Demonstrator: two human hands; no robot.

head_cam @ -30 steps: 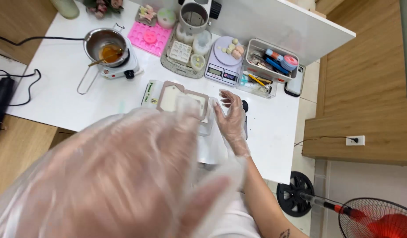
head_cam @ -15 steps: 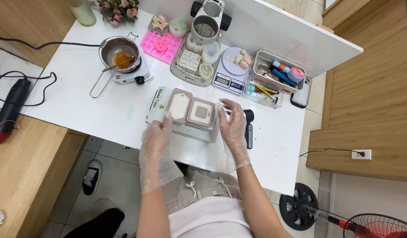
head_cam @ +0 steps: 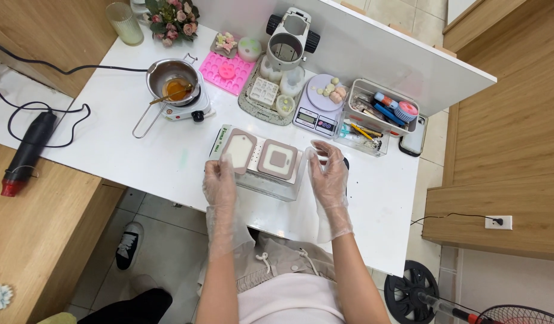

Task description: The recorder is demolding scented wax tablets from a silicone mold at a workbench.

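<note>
White desk [head_cam: 139,156] | my gloved left hand [head_cam: 220,183] rests open-fingered against the white box [head_cam: 262,171] | right hand [head_cam: 329,174] beside it, grip wide, holding nothing.

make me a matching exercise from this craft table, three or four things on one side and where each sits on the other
Things:
1. small metal pot
2. pink mould
3. digital scale
4. heat gun

Places:
a. between the pink mould and the clear tool tray
b. at the table's far left end, cord attached
c. on the small electric hotplate
d. just right of the pot, at the back of the table

Pairs: 1-c, 2-d, 3-a, 4-b
</note>
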